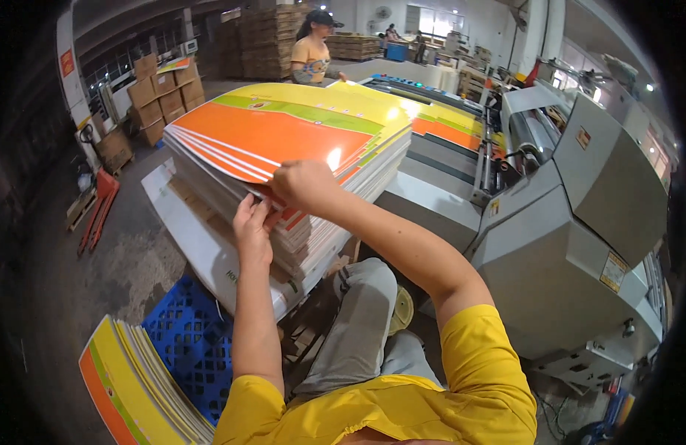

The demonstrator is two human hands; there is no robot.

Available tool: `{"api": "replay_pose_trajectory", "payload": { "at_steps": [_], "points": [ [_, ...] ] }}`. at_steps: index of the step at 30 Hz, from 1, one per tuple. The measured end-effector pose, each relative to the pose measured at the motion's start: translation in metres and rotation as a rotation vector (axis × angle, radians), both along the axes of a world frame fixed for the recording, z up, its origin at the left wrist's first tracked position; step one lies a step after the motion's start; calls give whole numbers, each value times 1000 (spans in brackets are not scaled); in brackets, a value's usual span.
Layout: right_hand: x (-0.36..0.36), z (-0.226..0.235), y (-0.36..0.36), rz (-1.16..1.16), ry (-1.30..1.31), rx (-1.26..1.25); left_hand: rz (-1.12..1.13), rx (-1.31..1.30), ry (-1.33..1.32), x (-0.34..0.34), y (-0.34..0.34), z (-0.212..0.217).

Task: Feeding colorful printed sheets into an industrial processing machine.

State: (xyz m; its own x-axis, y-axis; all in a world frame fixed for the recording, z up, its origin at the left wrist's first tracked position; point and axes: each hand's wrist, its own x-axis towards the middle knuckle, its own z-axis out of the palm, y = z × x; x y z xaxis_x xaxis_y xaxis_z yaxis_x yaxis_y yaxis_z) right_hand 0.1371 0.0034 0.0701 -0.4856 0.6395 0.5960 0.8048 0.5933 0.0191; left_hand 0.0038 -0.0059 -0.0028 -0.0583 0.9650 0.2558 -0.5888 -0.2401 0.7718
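A tall stack of printed cardboard sheets (284, 130), glossy orange, green and yellow on top, stands before me. Several upper sheets are fanned, so their white edges show along the near left side. My right hand (306, 184) is closed on the near corner of the top sheets, fingers curled over the orange face. Just below and left of it, my left hand (254, 226) has its fingers bent up against the underside of that same corner. Its fingertips are partly hidden beneath the sheets, so the exact hold there is unclear.
On the right is a large grey machine (536, 274), with more printed sheets (439, 122) on its feed table. A blue plastic pallet (191, 334) and a second sheet stack (124, 378) lie lower left. A red pallet jack (100, 208), cartons (161, 96) and another person (313, 55) are farther back.
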Motion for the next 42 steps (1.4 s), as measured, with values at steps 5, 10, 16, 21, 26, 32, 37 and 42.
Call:
{"api": "replay_pose_trajectory", "payload": {
  "at_steps": [5, 10, 16, 21, 26, 32, 37, 42],
  "points": [
    [16, -16, 7, 255, 207, 371, 77, -14, 19, 12, -2, 9],
    [6, 6, 42, 346, 1107, -323, 198, -75, 197, 17, -4, 20],
    [11, -1, 15, 279, 643, -34, 64, -21, 231, 12, -7, 14],
    [17, -21, 11, 203, 414, -258, 51, -6, 227, 8, -1, 7],
    [17, -29, 13, 273, 344, -137, 69, -23, 192, 10, -4, 11],
    [9, -23, 26, 342, 496, -262, 69, -23, 238, 7, 0, 13],
    [12, 4, 44, 295, 1202, -428, 160, -16, 413, 16, 0, 7],
    [6, -24, 24, 270, 483, -103, 98, 8, 390, 8, 2, 1]
  ]
}}
